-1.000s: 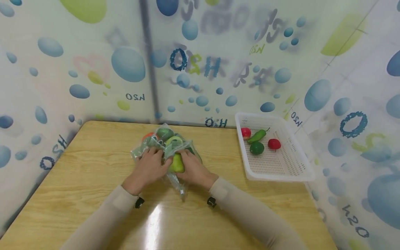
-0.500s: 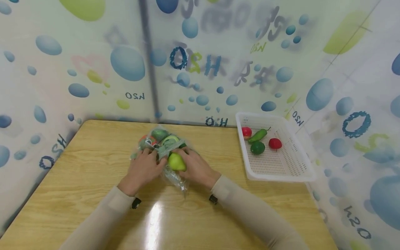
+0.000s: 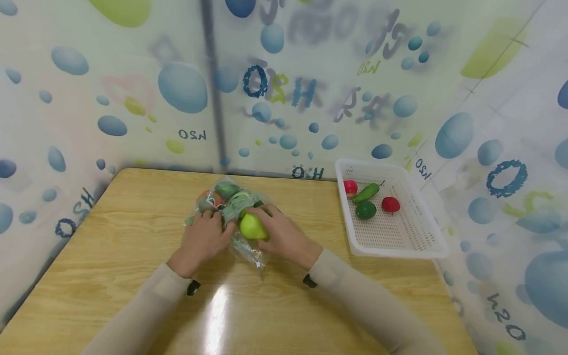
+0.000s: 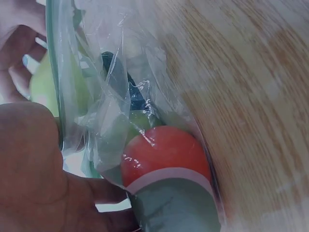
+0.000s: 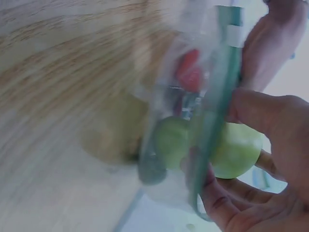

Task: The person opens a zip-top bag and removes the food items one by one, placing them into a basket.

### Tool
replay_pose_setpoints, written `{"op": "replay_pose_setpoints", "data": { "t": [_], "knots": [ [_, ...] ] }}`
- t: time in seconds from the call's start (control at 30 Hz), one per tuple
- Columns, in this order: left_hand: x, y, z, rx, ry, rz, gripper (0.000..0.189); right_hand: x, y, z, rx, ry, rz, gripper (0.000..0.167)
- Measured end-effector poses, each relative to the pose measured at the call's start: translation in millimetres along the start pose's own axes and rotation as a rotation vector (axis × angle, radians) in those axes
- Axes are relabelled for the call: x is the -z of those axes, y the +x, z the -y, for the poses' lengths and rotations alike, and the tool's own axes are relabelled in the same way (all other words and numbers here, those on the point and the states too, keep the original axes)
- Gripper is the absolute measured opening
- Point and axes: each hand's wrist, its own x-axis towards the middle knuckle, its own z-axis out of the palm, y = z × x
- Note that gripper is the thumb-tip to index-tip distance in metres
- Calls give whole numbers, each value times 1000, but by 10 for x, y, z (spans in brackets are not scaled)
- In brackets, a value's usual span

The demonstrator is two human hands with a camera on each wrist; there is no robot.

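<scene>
A clear plastic zip bag (image 3: 245,249) with a green strip along its mouth lies on the table, several toy fruits and vegetables inside. My left hand (image 3: 201,242) holds the bag's mouth edge, its thumb on the near side in the left wrist view. In my right hand (image 3: 286,236) is a yellow-green pear (image 3: 252,227), gripped between thumb and fingers at the bag's mouth. The right wrist view shows the pear (image 5: 237,151) partly behind the green strip (image 5: 218,125). Inside the bag, a round red, white and grey-green item (image 4: 164,154) shows through the plastic.
A white perforated basket (image 3: 401,244) stands at the right of the wooden table (image 3: 133,222). It holds a green pepper (image 3: 366,193), a dark green round vegetable (image 3: 366,210) and two red items (image 3: 390,204). Patterned walls (image 3: 284,118) enclose the table's back and sides.
The pear shows more clearly, with less of it covered by the bag. My right hand has shifted slightly right, while the bag and my left hand have moved a little left.
</scene>
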Motion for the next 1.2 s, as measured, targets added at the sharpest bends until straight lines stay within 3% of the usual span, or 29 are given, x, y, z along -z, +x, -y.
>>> {"op": "replay_pose_setpoints", "data": {
  "t": [0.23, 0.5, 0.67, 0.9, 1.2],
  "knots": [
    [4, 29, 18, 20, 4, 5, 80, 217, -91, 64, 63, 81, -49, 84],
    [5, 28, 25, 32, 6, 1, 79, 519, -272, -17, 43, 73, -116, 86],
    [-4, 6, 40, 38, -3, 8, 80, 750, -430, -205, -24, 60, -138, 85],
    [28, -22, 69, 53, -8, 7, 80, 1128, -666, -582, -165, -61, -208, 85],
    [42, -72, 125, 79, -21, 33, 82, 1493, -975, -1207, -371, -109, -195, 80]
  ]
}}
